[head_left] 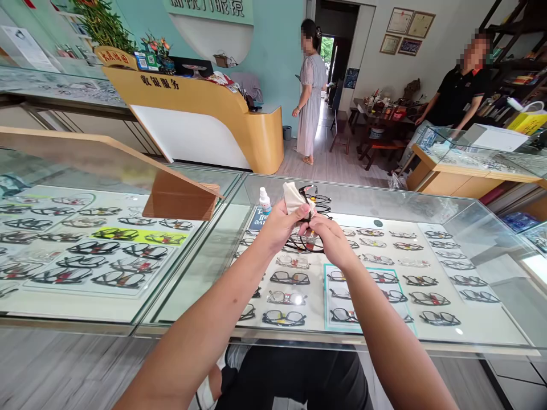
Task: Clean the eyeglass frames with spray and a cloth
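Note:
Both of my hands are raised over the glass counter, close together. My left hand (280,223) is closed, with a white cloth (292,197) bunched at its fingers against a pair of black-framed eyeglasses (305,196). My right hand (331,236) pinches the same eyeglasses from the other side, its fingertips nearly meeting the left ones. Part of the frame is hidden by my fingers and the cloth. Just beyond my left hand stands a small white spray bottle (265,200).
Below my hands, a glass display case (491,336) holds rows of eyeglasses. Another case with a wooden panel (179,193) adjoins at left. Farther back are a yellow-and-white reception desk (260,136), a standing person (311,102), and another person (461,91) behind a counter at right.

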The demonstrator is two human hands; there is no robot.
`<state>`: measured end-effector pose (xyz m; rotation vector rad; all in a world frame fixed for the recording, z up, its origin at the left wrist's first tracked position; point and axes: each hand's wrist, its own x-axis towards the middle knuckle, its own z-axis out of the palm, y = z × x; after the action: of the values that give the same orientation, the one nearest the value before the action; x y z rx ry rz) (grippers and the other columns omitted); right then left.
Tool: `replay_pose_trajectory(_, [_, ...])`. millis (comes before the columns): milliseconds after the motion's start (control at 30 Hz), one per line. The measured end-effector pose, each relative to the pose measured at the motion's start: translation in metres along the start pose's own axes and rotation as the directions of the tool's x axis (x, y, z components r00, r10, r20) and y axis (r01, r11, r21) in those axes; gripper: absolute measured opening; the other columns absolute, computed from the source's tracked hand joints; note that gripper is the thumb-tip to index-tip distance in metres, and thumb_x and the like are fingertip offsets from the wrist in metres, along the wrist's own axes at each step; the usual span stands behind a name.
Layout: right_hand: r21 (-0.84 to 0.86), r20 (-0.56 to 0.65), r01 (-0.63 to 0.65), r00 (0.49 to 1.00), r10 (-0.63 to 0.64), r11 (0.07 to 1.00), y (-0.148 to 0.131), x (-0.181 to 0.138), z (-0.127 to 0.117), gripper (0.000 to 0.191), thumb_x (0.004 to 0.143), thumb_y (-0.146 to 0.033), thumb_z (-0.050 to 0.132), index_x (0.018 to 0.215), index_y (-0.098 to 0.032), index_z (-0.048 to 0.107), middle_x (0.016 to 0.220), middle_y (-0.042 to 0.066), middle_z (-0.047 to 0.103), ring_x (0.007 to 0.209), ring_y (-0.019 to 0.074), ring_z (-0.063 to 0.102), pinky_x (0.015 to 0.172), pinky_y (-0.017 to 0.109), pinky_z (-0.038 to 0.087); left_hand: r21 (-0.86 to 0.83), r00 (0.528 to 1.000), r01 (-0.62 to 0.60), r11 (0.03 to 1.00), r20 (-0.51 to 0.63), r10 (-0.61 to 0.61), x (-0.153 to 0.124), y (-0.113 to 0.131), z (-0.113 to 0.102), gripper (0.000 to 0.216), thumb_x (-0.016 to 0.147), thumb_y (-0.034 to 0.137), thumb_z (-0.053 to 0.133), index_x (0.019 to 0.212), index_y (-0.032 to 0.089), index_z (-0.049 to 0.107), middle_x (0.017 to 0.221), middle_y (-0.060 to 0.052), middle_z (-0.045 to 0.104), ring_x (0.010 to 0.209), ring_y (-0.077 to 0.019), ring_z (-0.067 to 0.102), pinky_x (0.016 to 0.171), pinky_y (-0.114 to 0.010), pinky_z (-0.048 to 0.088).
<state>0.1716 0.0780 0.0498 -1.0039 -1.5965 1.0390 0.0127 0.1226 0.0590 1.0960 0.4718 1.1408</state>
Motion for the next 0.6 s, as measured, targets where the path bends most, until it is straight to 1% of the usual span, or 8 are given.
replay_pose_trajectory(67, [-0.008,-0.002,-0.001,1.000,0.001,1.000,-0.0007,-0.0008,0.0009,0.041,0.103,-0.040,0.049,0.081,-0.023,0.080,0.092,0.007,0.067,0.101,0.0249,0.060,0.092,0.036,0.051,0.002,1.000,-0.003,1.000,-0.011,0.003,0.0003,-0.0006,-0.0001,0.055,0.077,0.061,0.098,0.083,0.015,0.068,0.066,0.001,0.065,0.045,-0.0076,0.050,0.050,-0.026,0.045])
replay_pose_trajectory(133, [-0.015,-0.004,0.022,1.000,-0.023,1.000,-0.0015,-0.0011,0.0013,0.042,0.103,-0.040,0.049,0.080,-0.023,0.079,0.089,0.006,0.065,0.099,0.0244,0.059,0.096,0.036,0.050,0.002,1.000,0.004,1.000,-0.013,-0.004,0.0010,-0.0010,-0.0010,0.056,0.079,0.065,0.095,0.083,0.015,0.070,0.067,0.000,0.066,0.045,-0.0078,0.050,0.051,-0.026,0.045])
replay_pose_trajectory(233, [-0.010,-0.041,0.038,0.998,-0.038,0.999,-0.0026,-0.0009,0.0009,0.041,0.103,-0.040,0.049,0.081,-0.023,0.079,0.092,0.006,0.066,0.093,0.0228,0.057,0.097,0.037,0.048,-0.017,1.000,0.012,1.000,-0.022,-0.012,0.0024,-0.0021,-0.0031,0.055,0.082,0.065,0.093,0.090,0.014,0.075,0.078,-0.003,0.072,0.051,-0.0086,0.052,0.054,-0.026,0.047])
replay_pose_trajectory(333, [0.000,-0.069,0.015,0.998,-0.015,1.000,-0.0022,-0.0008,-0.0003,0.042,0.104,-0.041,0.048,0.084,-0.023,0.079,0.096,0.007,0.068,0.091,0.0225,0.056,0.095,0.037,0.048,-0.049,0.999,0.018,0.999,-0.044,-0.020,0.0033,-0.0039,-0.0054,0.052,0.081,0.061,0.095,0.094,0.015,0.076,0.088,-0.006,0.076,0.061,-0.0109,0.058,0.059,-0.026,0.048])
replay_pose_trajectory(433, [-0.002,-0.084,0.023,0.996,-0.023,1.000,0.0002,-0.0004,-0.0017,0.041,0.104,-0.042,0.048,0.084,-0.023,0.079,0.098,0.007,0.068,0.090,0.0224,0.057,0.093,0.037,0.049,-0.032,0.998,0.021,0.999,-0.063,-0.023,0.0033,-0.0044,-0.0073,0.050,0.078,0.054,0.100,0.099,0.016,0.076,0.093,-0.006,0.076,0.070,-0.0119,0.062,0.066,-0.026,0.050])
replay_pose_trajectory(500, [-0.008,-0.100,0.040,0.994,-0.040,0.999,0.0026,0.0004,-0.0021,0.040,0.103,-0.042,0.049,0.083,-0.022,0.078,0.099,0.007,0.068,0.092,0.0226,0.057,0.093,0.037,0.050,0.005,0.999,0.027,1.000,-0.032,-0.027,0.0031,-0.0034,-0.0082,0.050,0.076,0.047,0.103,0.103,0.016,0.075,0.092,-0.004,0.076,0.068,-0.0108,0.060,0.068,-0.026,0.049])
replay_pose_trajectory(600, [-0.035,-0.110,0.055,0.992,-0.059,0.998,0.0057,0.0014,-0.0005,0.040,0.104,-0.041,0.049,0.081,-0.023,0.077,0.092,0.006,0.067,0.095,0.0234,0.058,0.100,0.037,0.049,0.064,1.000,0.014,0.998,0.014,-0.015,0.0024,-0.0017,-0.0079,0.053,0.072,0.042,0.105,0.106,0.017,0.072,0.087,-0.002,0.075,0.062,-0.0097,0.056,0.066,-0.027,0.048])
